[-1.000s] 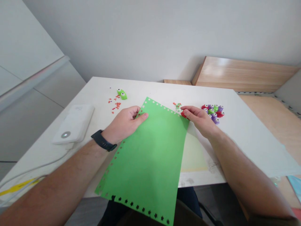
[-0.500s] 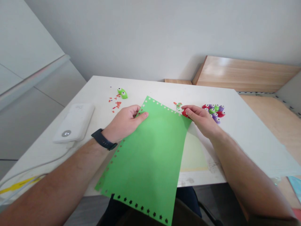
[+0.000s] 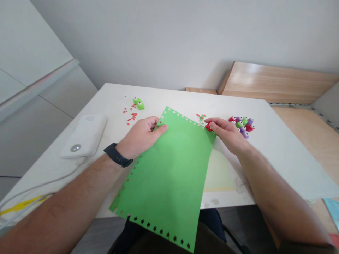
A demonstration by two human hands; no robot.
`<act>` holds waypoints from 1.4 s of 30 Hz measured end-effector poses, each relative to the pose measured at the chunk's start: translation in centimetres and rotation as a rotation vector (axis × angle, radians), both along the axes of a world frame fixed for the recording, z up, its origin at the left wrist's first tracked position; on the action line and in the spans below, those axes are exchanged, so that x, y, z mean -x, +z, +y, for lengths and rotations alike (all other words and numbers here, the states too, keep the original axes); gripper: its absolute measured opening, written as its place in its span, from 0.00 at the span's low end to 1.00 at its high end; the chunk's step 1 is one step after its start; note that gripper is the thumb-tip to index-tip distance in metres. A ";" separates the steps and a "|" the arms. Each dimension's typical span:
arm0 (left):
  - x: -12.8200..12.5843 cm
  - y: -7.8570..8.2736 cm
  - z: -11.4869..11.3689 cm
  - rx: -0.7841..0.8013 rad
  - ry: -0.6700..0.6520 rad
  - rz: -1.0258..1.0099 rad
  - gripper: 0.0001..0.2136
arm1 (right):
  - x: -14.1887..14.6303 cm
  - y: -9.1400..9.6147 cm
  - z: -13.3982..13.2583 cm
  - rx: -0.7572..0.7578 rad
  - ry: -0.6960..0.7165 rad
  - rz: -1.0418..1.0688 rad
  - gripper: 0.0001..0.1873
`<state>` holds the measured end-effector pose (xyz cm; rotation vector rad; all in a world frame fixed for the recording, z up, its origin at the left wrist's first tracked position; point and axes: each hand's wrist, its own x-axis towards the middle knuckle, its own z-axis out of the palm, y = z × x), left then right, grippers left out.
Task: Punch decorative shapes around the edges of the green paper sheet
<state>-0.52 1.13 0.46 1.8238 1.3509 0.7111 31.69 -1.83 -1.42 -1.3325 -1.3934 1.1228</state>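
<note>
My left hand [image 3: 144, 135] pinches a green sheet of paper [image 3: 172, 165] by its upper left edge, thumb on top. Small punched shapes run along the sheet's top, left and bottom edges, star-shaped at the bottom. In my right hand [image 3: 226, 132], thumb and fingers close on a small red paper punch [image 3: 208, 127], set at the sheet's upper right corner; my fingers partly cover it. The sheet is tilted, and its lower end hangs past the table's front edge. Green and red paper bits [image 3: 201, 117] lie just beyond the punch.
Several red, purple and green punches [image 3: 241, 125] are grouped on the white table [image 3: 275, 155] at right. Green punches [image 3: 138, 103] lie back left near red paper bits [image 3: 134, 115]. A white power bank [image 3: 84, 135] with a cable [image 3: 57, 180] is at left. A pale sheet [image 3: 218, 169] lies under the green one.
Both hands, the green sheet and the red punch keep nearly the same places. The whole view has shifted very slightly.
</note>
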 end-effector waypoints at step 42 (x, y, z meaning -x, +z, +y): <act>0.0 0.2 -0.1 -0.034 0.000 -0.035 0.17 | 0.1 0.4 -0.3 0.043 0.134 -0.045 0.20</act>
